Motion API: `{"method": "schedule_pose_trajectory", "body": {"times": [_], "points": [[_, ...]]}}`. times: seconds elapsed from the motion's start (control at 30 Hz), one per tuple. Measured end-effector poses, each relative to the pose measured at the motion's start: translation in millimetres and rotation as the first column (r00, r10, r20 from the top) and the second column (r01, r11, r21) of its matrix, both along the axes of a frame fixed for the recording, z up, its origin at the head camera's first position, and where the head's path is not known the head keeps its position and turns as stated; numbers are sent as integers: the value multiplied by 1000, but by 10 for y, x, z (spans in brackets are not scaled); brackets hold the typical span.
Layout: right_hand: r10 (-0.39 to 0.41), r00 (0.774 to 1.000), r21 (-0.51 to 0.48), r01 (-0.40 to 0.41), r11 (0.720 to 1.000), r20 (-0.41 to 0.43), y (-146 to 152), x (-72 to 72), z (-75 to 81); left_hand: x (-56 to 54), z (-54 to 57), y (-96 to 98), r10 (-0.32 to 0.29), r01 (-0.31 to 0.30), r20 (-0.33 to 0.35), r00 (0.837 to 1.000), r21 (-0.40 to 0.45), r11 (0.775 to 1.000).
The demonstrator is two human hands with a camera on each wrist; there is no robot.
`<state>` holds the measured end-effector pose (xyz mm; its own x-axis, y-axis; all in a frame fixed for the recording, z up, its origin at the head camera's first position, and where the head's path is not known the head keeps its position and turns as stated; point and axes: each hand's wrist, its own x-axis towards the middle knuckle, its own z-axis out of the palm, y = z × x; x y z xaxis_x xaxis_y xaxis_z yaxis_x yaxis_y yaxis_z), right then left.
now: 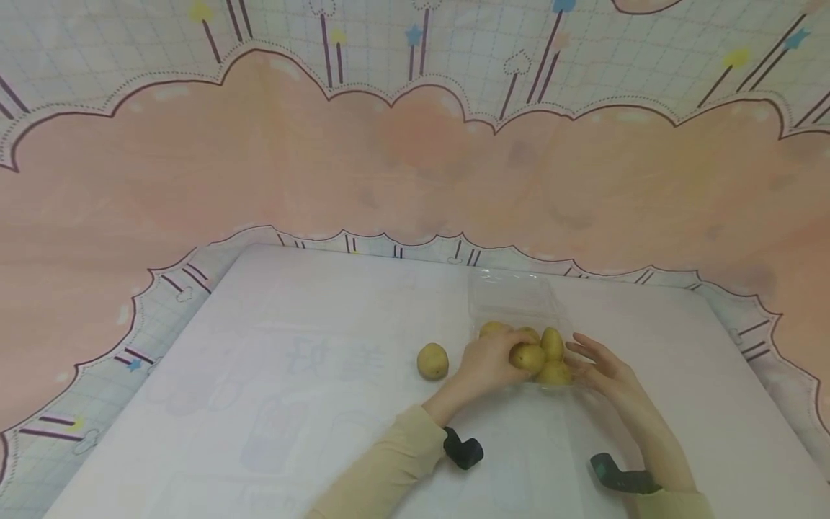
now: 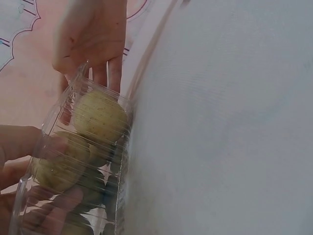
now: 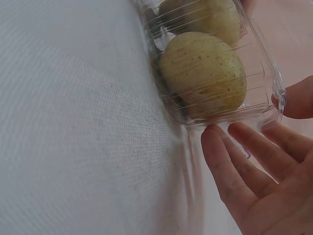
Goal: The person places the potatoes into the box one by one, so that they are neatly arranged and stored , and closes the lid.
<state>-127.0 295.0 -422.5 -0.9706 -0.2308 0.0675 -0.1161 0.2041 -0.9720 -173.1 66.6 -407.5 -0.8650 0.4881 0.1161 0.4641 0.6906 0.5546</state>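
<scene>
A clear plastic clamshell box lies with its lid folded back on the table. Several yellow potatoes are inside it. My left hand reaches over the left side of the box and grips a potato among the others; in the left wrist view its fingers show through the ribbed plastic. At the right end of the box is my right hand, fingers fairly straight. In the right wrist view its thumb touches the rim corner and its fingertips lie close against the outer wall.
One loose potato sits on the white tabletop, left of the box. A patterned cloth in peach and pale blue surrounds the table. Black straps with mounts are on both wrists.
</scene>
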Motion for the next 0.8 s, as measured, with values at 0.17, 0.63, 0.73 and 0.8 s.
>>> {"method": "schedule_pose_trajectory", "body": {"times": [0.17, 0.63, 0.73, 0.8], "points": [[-7, 1000, 20, 6, 1000, 13, 1, -4, 11, -9, 9, -2, -4, 4, 13, 1000, -16, 1000], [9, 1000, -8, -9, 1000, -9, 16, -4, -9, -17, -7, -44, -38, 37, -1, 999, -46, 998], [1, 1000, 9, -1, 1000, 3, 7, 4, -4, -12, -16, -34, -8, 8, 1, 1000, -36, 999], [2, 1000, 18, -2, 1000, 3, 1, 11, 1, -9, -25, -29, 10, -10, -1, 1000, -32, 999]]}}
